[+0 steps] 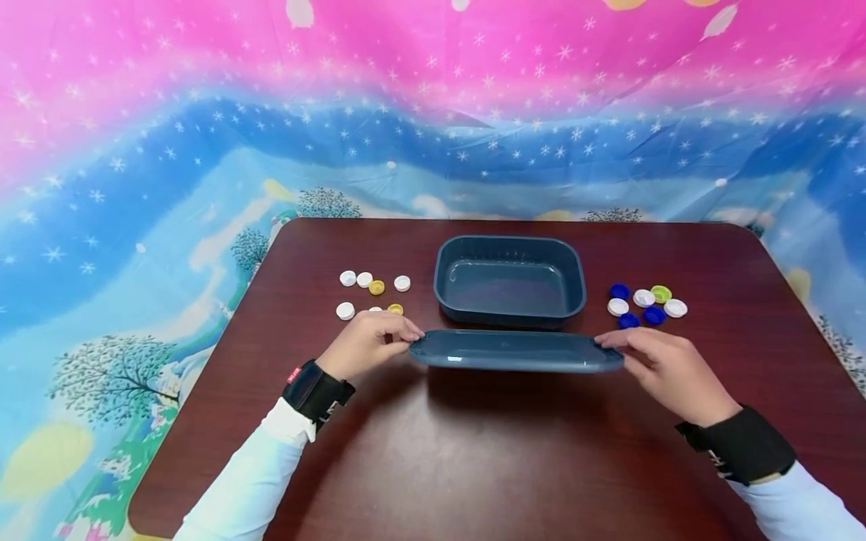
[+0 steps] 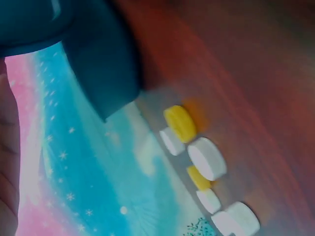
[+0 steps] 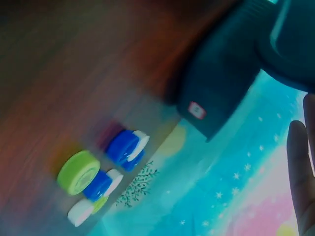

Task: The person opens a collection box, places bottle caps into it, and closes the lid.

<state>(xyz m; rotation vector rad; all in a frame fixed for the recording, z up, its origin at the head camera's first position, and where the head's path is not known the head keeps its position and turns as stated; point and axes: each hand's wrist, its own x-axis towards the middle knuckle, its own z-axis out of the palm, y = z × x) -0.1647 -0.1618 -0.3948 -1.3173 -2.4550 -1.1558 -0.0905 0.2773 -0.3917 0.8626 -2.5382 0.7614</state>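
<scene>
While an open, dark blue-grey rectangular plastic box (image 1: 507, 291) stands on the glossy reddish-brown table (image 1: 514, 466), a flat, dark blue-grey plastic lid (image 1: 516, 352) is held raised above the surface on the box's near side. The left hand (image 1: 368, 346) pinches the lid's left end between thumb and fingers; the right hand (image 1: 666, 368) pinches its right end likewise. Left of the box lie loose white and yellow round plastic caps (image 1: 376, 287); right of it lie blue, white and lime-green round plastic caps (image 1: 644, 298), closely grouped. A small red-bordered sticker (image 3: 197, 110) is noted on the box's outer wall. Behind the box hangs a pink-and-blue snowflake-printed cloth (image 1: 433, 128). Black straps (image 1: 751, 445) encircle both wrists.
</scene>
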